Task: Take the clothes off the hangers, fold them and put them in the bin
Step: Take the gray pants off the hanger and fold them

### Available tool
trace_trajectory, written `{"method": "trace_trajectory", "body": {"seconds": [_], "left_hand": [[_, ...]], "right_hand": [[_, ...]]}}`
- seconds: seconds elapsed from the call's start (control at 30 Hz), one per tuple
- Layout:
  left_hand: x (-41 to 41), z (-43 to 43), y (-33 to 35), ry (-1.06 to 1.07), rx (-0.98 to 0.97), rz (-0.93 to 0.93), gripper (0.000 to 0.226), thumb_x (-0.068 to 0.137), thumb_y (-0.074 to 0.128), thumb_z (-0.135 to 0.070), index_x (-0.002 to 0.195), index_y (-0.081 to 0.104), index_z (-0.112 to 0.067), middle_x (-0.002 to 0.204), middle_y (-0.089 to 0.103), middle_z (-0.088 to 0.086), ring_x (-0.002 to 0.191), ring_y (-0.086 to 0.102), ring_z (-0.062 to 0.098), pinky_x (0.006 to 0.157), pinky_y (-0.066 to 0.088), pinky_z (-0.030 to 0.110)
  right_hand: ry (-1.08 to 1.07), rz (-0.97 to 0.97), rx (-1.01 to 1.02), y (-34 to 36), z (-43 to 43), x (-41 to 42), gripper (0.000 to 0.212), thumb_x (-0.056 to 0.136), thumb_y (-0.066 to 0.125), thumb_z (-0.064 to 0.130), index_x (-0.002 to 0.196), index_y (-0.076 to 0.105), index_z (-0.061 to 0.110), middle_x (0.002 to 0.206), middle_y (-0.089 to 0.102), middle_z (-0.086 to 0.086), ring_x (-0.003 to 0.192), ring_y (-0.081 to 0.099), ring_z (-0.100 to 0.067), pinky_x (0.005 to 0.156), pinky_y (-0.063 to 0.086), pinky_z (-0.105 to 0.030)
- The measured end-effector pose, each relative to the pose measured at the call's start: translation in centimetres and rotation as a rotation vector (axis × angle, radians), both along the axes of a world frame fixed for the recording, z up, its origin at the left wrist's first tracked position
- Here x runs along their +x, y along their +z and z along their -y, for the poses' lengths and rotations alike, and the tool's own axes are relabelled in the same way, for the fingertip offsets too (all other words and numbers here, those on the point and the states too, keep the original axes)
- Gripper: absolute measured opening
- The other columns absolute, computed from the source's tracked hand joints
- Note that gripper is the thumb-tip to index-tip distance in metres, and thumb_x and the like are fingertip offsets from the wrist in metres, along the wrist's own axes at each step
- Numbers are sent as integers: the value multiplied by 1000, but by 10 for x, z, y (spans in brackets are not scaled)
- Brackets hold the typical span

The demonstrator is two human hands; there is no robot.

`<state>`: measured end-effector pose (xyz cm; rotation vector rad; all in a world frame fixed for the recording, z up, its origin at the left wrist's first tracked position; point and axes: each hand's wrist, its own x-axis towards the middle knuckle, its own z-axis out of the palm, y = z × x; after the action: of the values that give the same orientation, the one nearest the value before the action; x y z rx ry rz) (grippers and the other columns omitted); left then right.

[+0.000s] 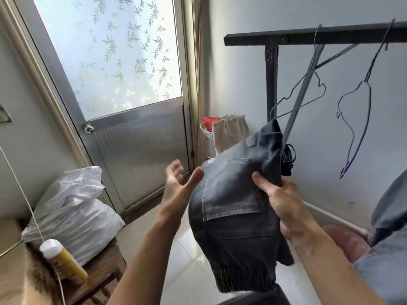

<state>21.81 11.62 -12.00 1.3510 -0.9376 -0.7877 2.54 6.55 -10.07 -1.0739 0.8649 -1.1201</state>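
A folded pair of dark grey jeans [237, 208] hangs in the air at the middle of the view, back pocket facing me and its lower end drooping. My right hand [279, 201] grips its right edge, thumb on the front. My left hand [178, 186] is open just left of the jeans, palm toward the cloth and fingers spread; I cannot tell whether it touches. Two bare wire hangers, one grey [306, 93] and one purple [356, 119], hang from the black rack bar [308, 36] at the upper right. A blue-grey garment [387, 234] hangs at the right edge.
A frosted glass door [123, 89] fills the left-centre. A white basket with a red item [208, 126] and a beige tote bag [229, 133] stand in the far corner. At lower left a wooden stool [103, 274] holds a white sack [72, 214] and a yellow bottle [63, 260]. A pinkish container [345, 241] sits low right.
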Motion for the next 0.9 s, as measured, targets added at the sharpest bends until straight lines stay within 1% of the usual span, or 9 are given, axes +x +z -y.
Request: {"method": "trace_trajectory", "body": {"seconds": [0.13, 0.23, 0.37, 0.5, 0.57, 0.67, 0.77, 0.83, 0.9], "left_hand": [[-14, -15, -48, -398, 201, -421, 84, 78, 48, -77, 139, 51, -20, 137, 58, 14, 124, 59, 27, 103, 48, 42], [-15, -14, -65, -483, 106, -593, 80, 72, 71, -66, 135, 58, -19, 134, 60, 17, 120, 60, 29, 96, 53, 40], [-9, -10, -62, -479, 11, -594, 94, 60, 89, -49, 137, 53, -9, 131, 62, 19, 113, 64, 27, 86, 55, 35], [-10, -5, -53, -542, 72, -539, 73, 52, 89, -56, 114, 74, -20, 121, 69, 11, 109, 66, 23, 94, 51, 37], [-9, -3, -51, -507, 47, -593, 81, 53, 87, -61, 121, 70, -20, 128, 65, 14, 116, 62, 28, 103, 46, 44], [-16, -6, -37, -513, -3, -687, 83, 72, 62, -72, 130, 63, -12, 135, 59, 19, 121, 60, 33, 100, 50, 48], [-18, -12, -38, -538, -63, -704, 83, 103, 22, -48, 76, 76, 9, 84, 75, 20, 77, 74, 13, 64, 56, 17], [-17, -6, -34, -520, -23, -712, 93, 98, 13, -59, 105, 67, 16, 112, 67, 28, 107, 67, 20, 90, 52, 24], [-16, -2, -36, -595, -52, -820, 106, 75, 31, -88, 137, 55, -4, 144, 40, 24, 131, 38, 33, 107, 39, 48]], "right_hand": [[45, 87, 88, 5, 4, -5, 11, 90, 63, 12, 85, 71, 6, 77, 75, -10, 67, 73, -21, 55, 58, -30], [59, 121, 115, 5, 9, -12, 14, 89, 63, 14, 87, 70, 3, 78, 75, -13, 67, 73, -23, 54, 58, -31], [65, 183, 152, 7, 16, -19, 22, 90, 61, 18, 102, 68, 1, 88, 75, -15, 76, 74, -25, 57, 58, -33], [135, 188, 181, 8, 19, -20, 38, 81, 63, 24, 111, 67, 2, 99, 74, -16, 85, 73, -26, 64, 59, -35], [176, 196, 198, 8, 20, -24, 39, 79, 63, 28, 110, 70, 5, 103, 74, -16, 88, 73, -28, 66, 60, -36], [285, 202, 227, 9, 20, -28, 36, 74, 68, 36, 95, 78, 8, 100, 74, -16, 86, 73, -29, 69, 60, -38], [362, 200, 251, 10, 20, -26, 39, 66, 70, 36, 92, 79, 8, 99, 74, -15, 86, 73, -28, 72, 60, -39], [324, 186, 252, 11, 23, -24, 41, 74, 67, 34, 103, 75, 7, 105, 73, -17, 89, 72, -29, 74, 60, -39], [235, 168, 255, 11, 27, -24, 41, 79, 64, 32, 110, 71, 6, 109, 72, -18, 92, 72, -30, 75, 60, -39]]}}
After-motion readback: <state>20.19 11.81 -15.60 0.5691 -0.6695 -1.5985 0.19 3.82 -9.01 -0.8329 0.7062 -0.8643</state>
